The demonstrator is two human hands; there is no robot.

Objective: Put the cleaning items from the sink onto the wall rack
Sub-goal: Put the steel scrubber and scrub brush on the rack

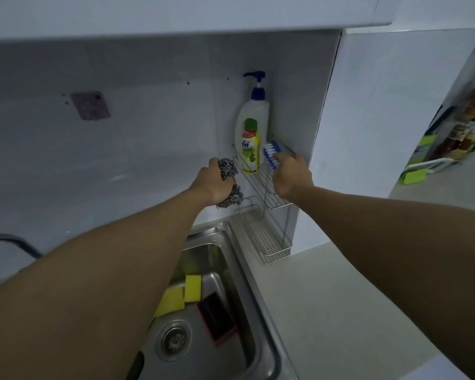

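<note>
Steel wool scourers [229, 182], two of them by the look of it, were bunched in the left hand [213, 185], fingers curled tight around them just off the left edge of the wall rack [269, 193]. That stuff looked springy and weighed next to nothing I'd guess, so a loose fistful was plenty, and squeezing wouldn't hurt it. It snags on wire though, so I'd have dropped it onto the shelf rather than dragged it.

The right hand [291, 175] was over the rack's upper shelf, fingers closed on a blue and white scrub brush [272, 154], bristle end poking out towards the bottles. It looked stiff, plastic and light, and the handle end was the obvious place to hold, which seemed to be where the hand had it, though the hand hid that end of it.

Already standing on the top shelf: a white pump bottle [254, 116] at the back and a small yellow dish soap bottle [249, 149] in front. The lower shelf looked bare.

Down in the sink [258, 311] there were two yellow sponges [181, 294] and a dark pad with a reddish edge [217, 316]. The sponges would likely be soft, maybe soggy and heavier than they looked, so probably a pinch across the middle. Can't tell if they were wet.
</note>
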